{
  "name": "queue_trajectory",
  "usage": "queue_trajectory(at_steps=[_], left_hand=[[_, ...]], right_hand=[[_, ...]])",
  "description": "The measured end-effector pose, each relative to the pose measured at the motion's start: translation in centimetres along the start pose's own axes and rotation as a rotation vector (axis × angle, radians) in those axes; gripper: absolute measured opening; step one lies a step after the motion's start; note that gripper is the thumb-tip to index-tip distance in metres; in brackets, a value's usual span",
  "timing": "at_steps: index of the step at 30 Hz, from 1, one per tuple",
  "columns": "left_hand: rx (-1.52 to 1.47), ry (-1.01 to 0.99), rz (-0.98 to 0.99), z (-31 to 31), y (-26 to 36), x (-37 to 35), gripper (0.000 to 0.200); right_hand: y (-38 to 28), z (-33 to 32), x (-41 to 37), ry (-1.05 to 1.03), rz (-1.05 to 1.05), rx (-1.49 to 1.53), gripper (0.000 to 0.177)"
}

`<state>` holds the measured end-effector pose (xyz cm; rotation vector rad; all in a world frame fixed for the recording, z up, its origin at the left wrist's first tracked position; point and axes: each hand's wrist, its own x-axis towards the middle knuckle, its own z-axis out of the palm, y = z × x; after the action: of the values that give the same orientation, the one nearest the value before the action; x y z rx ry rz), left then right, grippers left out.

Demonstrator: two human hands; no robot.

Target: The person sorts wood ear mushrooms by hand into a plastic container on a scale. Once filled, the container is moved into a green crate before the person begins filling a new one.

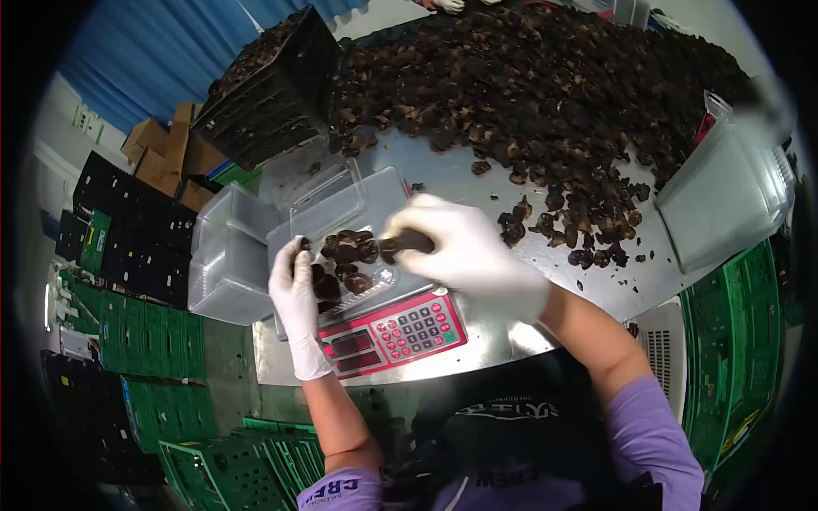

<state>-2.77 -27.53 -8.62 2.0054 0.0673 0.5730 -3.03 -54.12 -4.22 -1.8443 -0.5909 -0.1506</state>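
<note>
A clear plastic tray (375,284) with dark brown mushroom-like pieces (348,251) rests on the plate of a red scale (394,335). At the tray's left side is my left hand (296,294), gloved in white, its fingers closed around a small dark piece (305,244). My right hand (447,238), also gloved and somewhat blurred, holds dark pieces (407,244) just over the tray's right side. The tray's lid (328,194) stands open behind it.
A large heap of dark pieces (528,77) covers the back of the metal table (503,336). Stacked clear containers stand left (230,255) and right (724,183). A black crate (268,89) is at the back left. Green crates (158,332) surround the table. Another person's gloved hands (449,5) show at the top.
</note>
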Motion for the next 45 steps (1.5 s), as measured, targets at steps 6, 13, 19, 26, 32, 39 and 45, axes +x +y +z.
queue_trajectory(at_steps=[6,13,19,26,32,39,45], left_hand=[[0.155,0.004,0.104,-1.6,0.6,-0.7,0.033],[-0.221,0.025,0.229,4.0,7.9,-6.2,0.033],[-0.364,-1.485,0.473,17.5,12.1,-22.5,0.069],[0.122,-0.461,0.360,22.1,8.2,-14.1,0.071],[0.476,-0.299,0.133,29.8,1.0,-12.0,0.075],[0.144,-0.630,0.299,35.3,8.5,-19.2,0.078],[0.062,-0.138,0.151,35.9,7.5,-8.6,0.067]], right_hand=[[-1.0,7.2,6.8,-0.415,0.004,-0.546,0.054],[1.2,-0.1,3.1,-0.078,-0.158,-0.300,0.046],[3.2,-10.8,-3.7,0.071,0.164,-0.176,0.029],[7.6,-17.3,-20.4,0.439,0.440,-0.825,0.047],[13.2,-11.4,-28.0,0.428,0.685,-1.134,0.088],[13.0,-12.1,-25.6,0.435,0.738,-1.018,0.093],[13.8,-12.3,-25.1,0.353,0.720,-1.076,0.109]])
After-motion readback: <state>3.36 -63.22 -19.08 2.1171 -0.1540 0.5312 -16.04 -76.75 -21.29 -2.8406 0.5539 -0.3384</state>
